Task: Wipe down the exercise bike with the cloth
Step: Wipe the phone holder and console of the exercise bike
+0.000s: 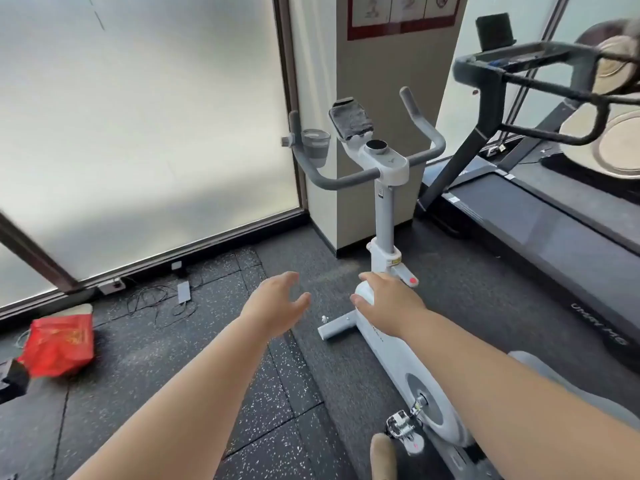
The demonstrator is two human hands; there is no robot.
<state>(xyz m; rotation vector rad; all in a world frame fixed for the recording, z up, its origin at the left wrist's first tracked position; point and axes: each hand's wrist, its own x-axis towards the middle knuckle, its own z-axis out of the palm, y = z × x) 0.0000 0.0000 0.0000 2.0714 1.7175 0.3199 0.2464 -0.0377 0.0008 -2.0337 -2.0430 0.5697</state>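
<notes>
Fuzzy grey cloth (pixel 350 121) drapes the smooth white exercise bike (pixel 384 216) — untouched.

Treadmill (pixel 554 237) side rail: inverted white lettering, partly legible "UMAY". Wall poster (pixel 401 12) unreadable.

White exercise bike (pixel 382 209) (grey cloth (pixel 350 120)), black speckled floor (pixel 214 358).

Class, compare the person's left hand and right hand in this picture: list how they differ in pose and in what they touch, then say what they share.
1. The left hand hangs in the air over the floor mat, touching nothing; the right hand rests on the white frame of the exercise bike.
2. The left hand's fingers are spread and curled; the right hand lies flatter against the frame.

Shared: both are bare, reach forward, and neither holds the cloth, which lies on the bike's console.
</notes>
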